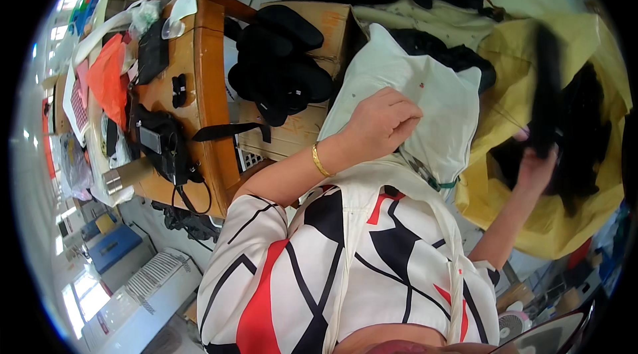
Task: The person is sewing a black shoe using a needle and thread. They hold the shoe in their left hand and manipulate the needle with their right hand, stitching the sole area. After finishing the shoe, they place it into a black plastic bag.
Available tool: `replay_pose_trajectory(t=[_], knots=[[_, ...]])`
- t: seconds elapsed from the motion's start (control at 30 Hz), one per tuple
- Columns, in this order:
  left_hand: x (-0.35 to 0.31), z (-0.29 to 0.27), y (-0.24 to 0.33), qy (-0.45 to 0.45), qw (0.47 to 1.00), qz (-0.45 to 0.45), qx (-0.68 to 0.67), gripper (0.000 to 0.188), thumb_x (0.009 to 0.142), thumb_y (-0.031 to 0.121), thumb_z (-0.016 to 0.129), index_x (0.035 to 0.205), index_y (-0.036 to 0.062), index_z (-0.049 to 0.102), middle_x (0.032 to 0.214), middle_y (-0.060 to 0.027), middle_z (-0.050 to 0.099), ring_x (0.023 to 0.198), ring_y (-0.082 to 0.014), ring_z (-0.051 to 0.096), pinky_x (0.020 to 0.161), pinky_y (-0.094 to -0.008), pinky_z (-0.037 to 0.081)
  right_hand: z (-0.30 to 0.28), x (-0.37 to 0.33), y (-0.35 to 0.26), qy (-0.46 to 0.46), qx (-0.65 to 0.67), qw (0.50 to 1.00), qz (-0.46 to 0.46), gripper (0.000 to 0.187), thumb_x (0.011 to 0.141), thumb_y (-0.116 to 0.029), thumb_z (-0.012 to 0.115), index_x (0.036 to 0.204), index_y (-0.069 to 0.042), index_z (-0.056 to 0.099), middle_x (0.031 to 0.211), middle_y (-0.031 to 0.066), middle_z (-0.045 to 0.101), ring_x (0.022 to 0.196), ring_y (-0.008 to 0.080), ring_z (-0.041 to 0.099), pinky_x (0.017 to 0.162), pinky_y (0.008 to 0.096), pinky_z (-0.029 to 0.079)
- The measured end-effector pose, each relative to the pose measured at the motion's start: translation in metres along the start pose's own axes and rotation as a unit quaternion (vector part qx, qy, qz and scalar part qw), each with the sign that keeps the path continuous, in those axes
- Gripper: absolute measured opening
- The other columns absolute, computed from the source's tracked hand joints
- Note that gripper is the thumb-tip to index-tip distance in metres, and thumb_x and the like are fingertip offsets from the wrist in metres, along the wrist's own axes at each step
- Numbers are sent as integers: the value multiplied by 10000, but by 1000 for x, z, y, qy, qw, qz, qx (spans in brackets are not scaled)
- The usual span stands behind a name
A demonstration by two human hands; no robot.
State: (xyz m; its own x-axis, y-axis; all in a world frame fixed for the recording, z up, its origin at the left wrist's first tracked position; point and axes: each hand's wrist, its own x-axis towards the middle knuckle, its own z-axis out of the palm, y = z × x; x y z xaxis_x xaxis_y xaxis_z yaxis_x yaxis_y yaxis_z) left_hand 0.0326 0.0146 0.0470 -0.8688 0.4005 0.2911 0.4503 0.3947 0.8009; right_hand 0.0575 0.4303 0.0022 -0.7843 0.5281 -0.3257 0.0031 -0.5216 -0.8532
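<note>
No readable text, labels, numbers or signs.

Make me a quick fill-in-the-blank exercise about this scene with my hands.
The right hand holds a long item coloured ____.
The gold bracelet is worn on the person's ____ side.
The large open bag at the picture's right is coloured ____.
The table at the picture's left is made of ____.
Missing words: black, left, yellow, wood.
</note>
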Motion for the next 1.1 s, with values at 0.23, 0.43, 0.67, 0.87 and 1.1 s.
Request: replay_pose_trajectory(t=[0.23, 0.43, 0.67, 0.87, 1.1], knots=[[-34, -33, -48, 103, 976, -74, 176, 93, 816, 106, 663, 902, 69, 665, 857, -88, 660, 849, -296, 615, 752, -376, 496, -14, -14, 42, 66, -103, 993, -4, 253, 984, -267, 566, 968, -30, 654, 723, -13, 543, 643, 103, 538, 699, 272, 510], [-76, -99, -126, 204, 906, -231, 291, 245, 802, 153, 691, 984, 1, 629, 939, -161, 650, 892, -320, 629, 792, -391, 505, 29, -54, 84, -80, -143, 986, 30, 167, 981, -160, 572, 1028, -14, 638, 731, -21, 546, 629, 64, 532, 624, 222, 501], [-76, -127, -159, 194, 884, -261, 337, 298, 808, 205, 696, 1013, 1, 625, 935, -184, 649, 911, -342, 628, 806, -419, 506, 37, -59, 89, -142, -209, 967, 31, 175, 958, -154, 604, 1022, 0, 660, 740, -30, 529, 665, 53, 508, 621, 221, 483], [-48, -93, -124, 156, 942, -133, 266, 123, 843, 141, 661, 918, 44, 653, 910, -132, 652, 894, -330, 600, 786, -411, 484, 79, -83, 73, -134, -370, 918, -46, 209, 949, -182, 596, 989, 6, 678, 695, -27, 516, 642, 50, 480, 602, 211, 426], [-20, 4, -76, -41, 987, -32, 153, 105, 825, 132, 674, 890, 51, 658, 916, -105, 658, 907, -294, 609, 794, -391, 490, 85, -92, 80, -175, -418, 890, -41, 142, 942, -136, 609, 980, -23, 686, 743, -53, 545, 666, 29, 486, 607, 198, 430]])
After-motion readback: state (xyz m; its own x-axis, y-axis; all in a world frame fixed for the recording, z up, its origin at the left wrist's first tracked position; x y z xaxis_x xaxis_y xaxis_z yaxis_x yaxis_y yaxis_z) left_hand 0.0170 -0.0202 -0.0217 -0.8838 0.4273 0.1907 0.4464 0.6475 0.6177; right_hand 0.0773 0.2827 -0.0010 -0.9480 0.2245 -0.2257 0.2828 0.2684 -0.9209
